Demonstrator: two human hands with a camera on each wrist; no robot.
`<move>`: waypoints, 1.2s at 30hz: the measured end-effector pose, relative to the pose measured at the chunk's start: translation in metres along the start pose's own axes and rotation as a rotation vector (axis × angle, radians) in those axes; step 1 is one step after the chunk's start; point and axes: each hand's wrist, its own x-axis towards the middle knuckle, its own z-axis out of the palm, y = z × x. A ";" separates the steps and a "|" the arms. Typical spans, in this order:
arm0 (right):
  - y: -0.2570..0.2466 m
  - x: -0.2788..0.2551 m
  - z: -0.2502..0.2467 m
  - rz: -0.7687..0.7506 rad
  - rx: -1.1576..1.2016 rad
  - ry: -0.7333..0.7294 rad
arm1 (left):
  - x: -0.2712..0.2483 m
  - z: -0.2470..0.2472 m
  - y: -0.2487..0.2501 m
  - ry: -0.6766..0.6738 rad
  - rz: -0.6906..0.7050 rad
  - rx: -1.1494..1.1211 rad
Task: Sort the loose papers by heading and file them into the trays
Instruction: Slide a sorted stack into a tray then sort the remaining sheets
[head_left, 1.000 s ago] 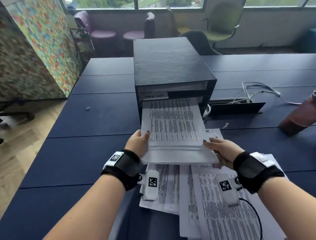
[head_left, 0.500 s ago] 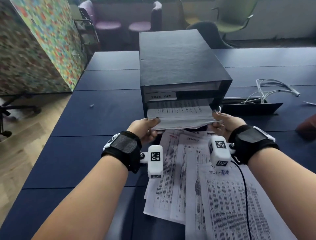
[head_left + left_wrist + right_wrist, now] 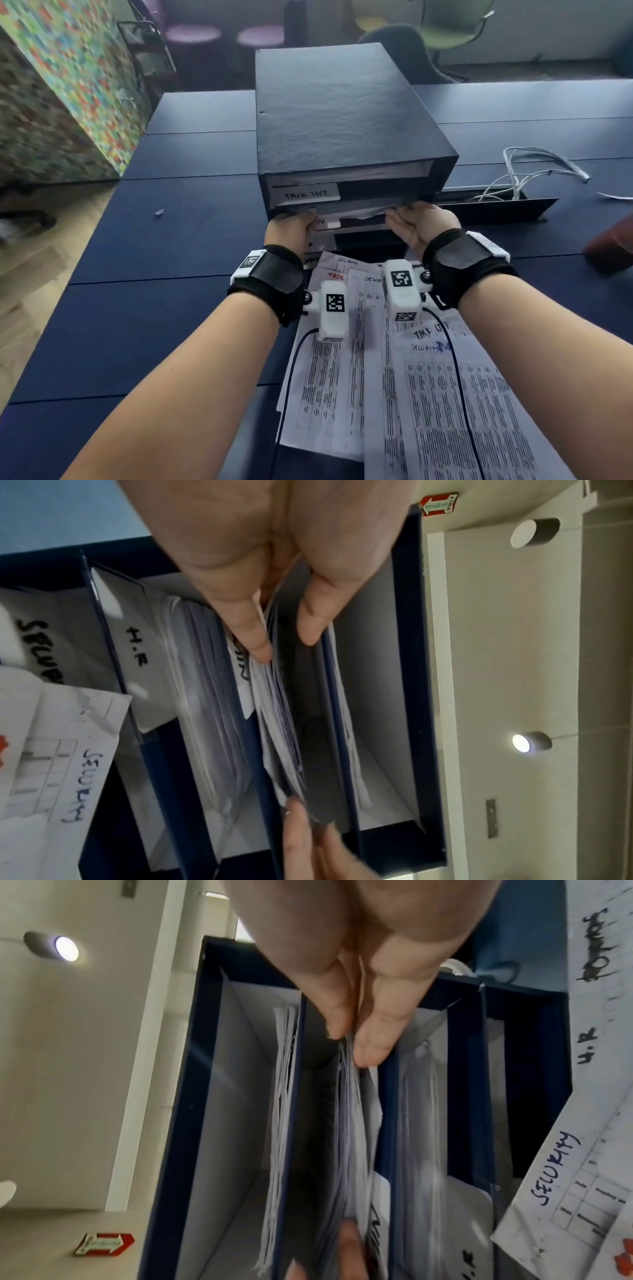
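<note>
Hands (image 3: 296,224) (image 3: 416,222) pinch the paper stack (image 3: 277,723) from both ends inside the tray unit (image 3: 342,113) slot; loose papers (image 3: 445,394) lie at the table's near edge

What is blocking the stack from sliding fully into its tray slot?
Nothing visible. Left hand and right hand pinch the paper stack at its front corners, already mostly inside the tray unit; the slot behind is dark, so its depth is unclear.
</note>
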 end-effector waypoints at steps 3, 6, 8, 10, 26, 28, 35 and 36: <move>0.003 0.003 0.001 -0.056 -0.119 -0.015 | -0.002 -0.001 0.003 -0.013 0.029 0.036; 0.005 0.001 -0.004 -0.087 -0.251 -0.032 | -0.006 -0.004 0.005 -0.084 0.031 0.149; 0.007 -0.004 -0.007 -0.163 -0.551 -0.002 | -0.006 -0.007 -0.001 -0.062 0.081 0.325; 0.009 -0.017 -0.006 -0.269 -0.921 0.050 | -0.009 -0.010 -0.007 -0.002 0.257 0.572; 0.009 -0.026 0.024 -0.168 -1.964 -0.284 | 0.011 -0.013 -0.019 -0.199 0.581 1.621; 0.009 -0.026 0.016 -0.192 -1.907 -0.293 | 0.009 -0.014 -0.021 -0.194 0.617 1.643; 0.013 -0.042 -0.045 -0.261 -1.747 -0.240 | -0.050 -0.023 -0.059 -0.331 0.613 1.289; 0.013 -0.047 -0.056 -0.236 -1.746 -0.230 | -0.062 -0.022 -0.069 -0.399 0.581 1.322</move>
